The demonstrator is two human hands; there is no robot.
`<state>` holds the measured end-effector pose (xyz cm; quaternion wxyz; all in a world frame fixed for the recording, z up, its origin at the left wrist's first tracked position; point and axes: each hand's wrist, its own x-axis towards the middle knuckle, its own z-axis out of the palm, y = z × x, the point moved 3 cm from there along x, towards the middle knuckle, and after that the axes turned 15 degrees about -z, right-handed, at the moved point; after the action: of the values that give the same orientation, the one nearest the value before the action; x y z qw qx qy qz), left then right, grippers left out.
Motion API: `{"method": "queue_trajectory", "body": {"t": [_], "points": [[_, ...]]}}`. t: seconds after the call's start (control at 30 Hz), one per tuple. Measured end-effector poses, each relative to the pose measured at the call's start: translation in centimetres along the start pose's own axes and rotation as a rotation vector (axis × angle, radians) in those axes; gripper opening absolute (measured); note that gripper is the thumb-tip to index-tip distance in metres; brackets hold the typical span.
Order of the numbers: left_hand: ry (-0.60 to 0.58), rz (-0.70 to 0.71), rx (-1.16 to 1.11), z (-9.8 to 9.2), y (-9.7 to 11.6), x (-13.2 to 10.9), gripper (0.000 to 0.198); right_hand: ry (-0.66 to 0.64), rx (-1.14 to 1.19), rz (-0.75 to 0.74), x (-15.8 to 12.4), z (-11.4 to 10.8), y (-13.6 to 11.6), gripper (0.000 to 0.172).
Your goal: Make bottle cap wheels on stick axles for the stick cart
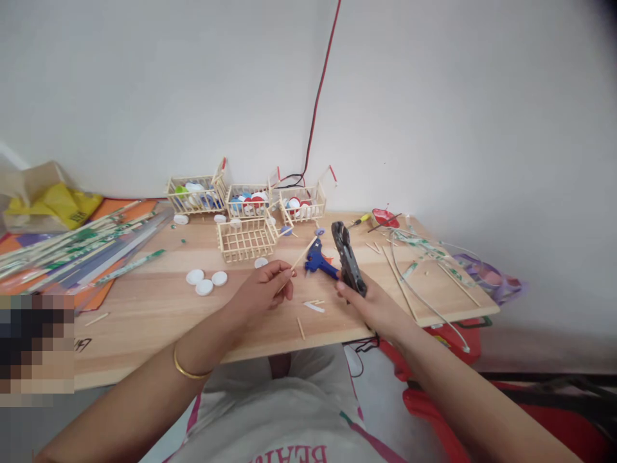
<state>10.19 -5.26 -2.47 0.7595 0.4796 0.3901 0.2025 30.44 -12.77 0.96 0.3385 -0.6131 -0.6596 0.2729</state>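
My left hand [272, 283] pinches a thin wooden stick [304, 252], which points up and to the right. In my right hand [369, 302] is a pair of dark grey pliers [349, 260], its head pointing up and away from me; the jaws are too small to read. Just beyond and between both hands lies a blue glue gun [315, 258], apart from the stick's tip or barely behind it. A small basket of wooden sticks [245, 239] stands past my left hand. Three white round caps [204, 287] lie left of that hand.
Three stick-built carts [195, 196] holding coloured caps line the wall. Bundled sticks in wrappers [81, 241] cover the table's left. Right are a white cable [398, 270], a yellow-handled tool [360, 220], a red dish [385, 218] and loose sticks. The table's front edge is close to me.
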Motion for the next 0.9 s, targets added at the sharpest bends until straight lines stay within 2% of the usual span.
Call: {"method": "queue_trajectory", "body": {"t": [0.13,0.23,0.3,0.47,0.63,0.9], "points": [[-0.001,0.027,-0.006,0.2,0.2,0.0,0.026,-0.225,0.018,0.055,-2.8,0.1,0.6,0.044],[-0.015,0.01,0.006,0.8,0.4,-0.2,0.026,-0.371,0.062,0.025,-3.2,0.6,0.0,0.04],[-0.006,0.0,-0.006,0.9,0.4,-0.4,0.026,-0.422,0.074,0.002,-2.9,0.8,-0.6,0.037],[0.016,-0.003,-0.028,0.3,0.5,-0.7,0.024,-0.478,0.099,0.007,-1.6,1.1,-0.9,0.042],[-0.028,-0.043,-0.027,0.4,0.5,-1.0,0.025,-0.527,0.118,0.007,-1.0,1.6,-0.7,0.05],[-0.059,-0.167,-0.03,0.1,0.2,-0.9,0.019,-0.549,0.109,0.015,-0.4,2.3,-1.0,0.042]]}}
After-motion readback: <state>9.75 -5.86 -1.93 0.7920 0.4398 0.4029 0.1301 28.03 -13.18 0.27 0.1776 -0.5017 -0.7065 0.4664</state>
